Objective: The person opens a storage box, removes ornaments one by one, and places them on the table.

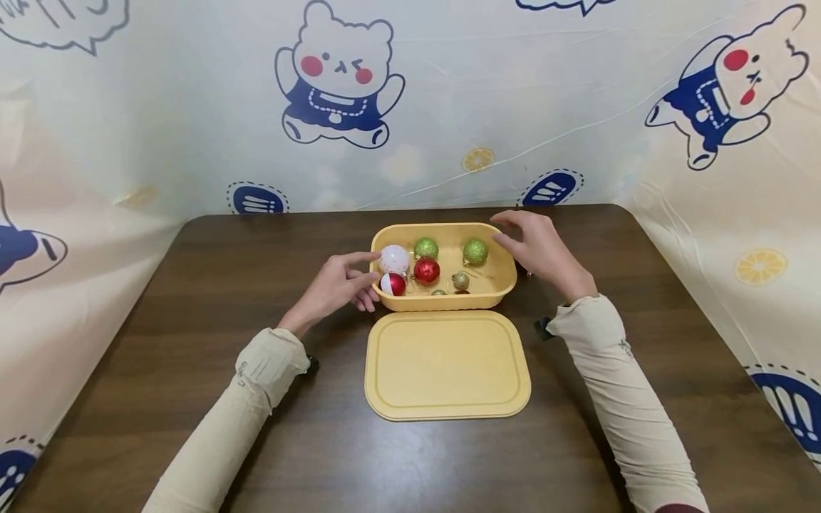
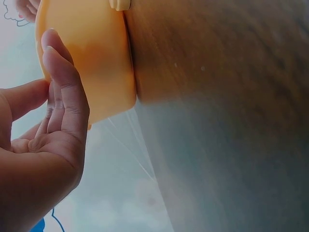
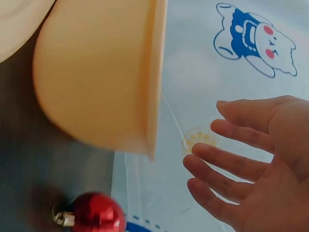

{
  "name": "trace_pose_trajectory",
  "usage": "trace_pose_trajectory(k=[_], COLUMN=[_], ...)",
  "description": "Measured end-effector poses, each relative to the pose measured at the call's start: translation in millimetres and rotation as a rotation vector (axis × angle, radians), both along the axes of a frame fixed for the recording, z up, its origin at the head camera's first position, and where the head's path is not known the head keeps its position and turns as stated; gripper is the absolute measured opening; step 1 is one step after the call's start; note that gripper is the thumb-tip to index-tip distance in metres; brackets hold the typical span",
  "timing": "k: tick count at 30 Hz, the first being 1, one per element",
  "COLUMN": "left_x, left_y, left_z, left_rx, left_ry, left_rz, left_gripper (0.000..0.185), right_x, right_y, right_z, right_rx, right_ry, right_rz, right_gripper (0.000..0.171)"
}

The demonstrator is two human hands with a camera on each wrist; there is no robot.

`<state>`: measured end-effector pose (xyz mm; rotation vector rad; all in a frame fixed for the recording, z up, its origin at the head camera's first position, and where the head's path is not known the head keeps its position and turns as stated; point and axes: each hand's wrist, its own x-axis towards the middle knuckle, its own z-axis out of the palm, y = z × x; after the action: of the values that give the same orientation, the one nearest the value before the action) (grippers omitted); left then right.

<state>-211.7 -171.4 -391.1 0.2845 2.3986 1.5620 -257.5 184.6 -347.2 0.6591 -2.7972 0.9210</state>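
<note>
Hidden or partial, by view:
- My right hand (image 1: pixel 541 251) covers the yellow box (image 1: pixel 449 299) rim's right end; a red bauble (image 3: pixel 96 213) behind that wall shows only at my right wrist.
- Small ornaments (image 1: pixel 449 288) at the near wall: too small to identify.
- Left wrist view: box cut off at the top edge, table blurred.

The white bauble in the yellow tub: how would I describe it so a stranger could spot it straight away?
On the dark wooden table stands a yellow tub, with its lid lying flat in front. Look in the tub's left end, by the fingertips of the left hand. The white bauble is the palest and largest there, just above a half red, half white one.
</note>
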Motion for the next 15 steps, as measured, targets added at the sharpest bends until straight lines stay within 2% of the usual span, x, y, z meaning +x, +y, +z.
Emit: trace_pose_trajectory(k=[8,15], left_x=[-1.3,-1.6], left_y=[2,0], left_z=[-0.1,-1.9], left_rx=[0.004,0.01], left_ry=[0.005,0.003], left_rz=[-0.009,-0.01], left_gripper=[0.049,0.05], right_x=[-6.9,-14.3], right_y=[-18,-32], right_z=[-7.3,-26.5], right_rx=[0.043,0.211], right_ry=[-0.027,0.027], right_rz=[0.029,0.031], right_gripper=[0.033,0.033])
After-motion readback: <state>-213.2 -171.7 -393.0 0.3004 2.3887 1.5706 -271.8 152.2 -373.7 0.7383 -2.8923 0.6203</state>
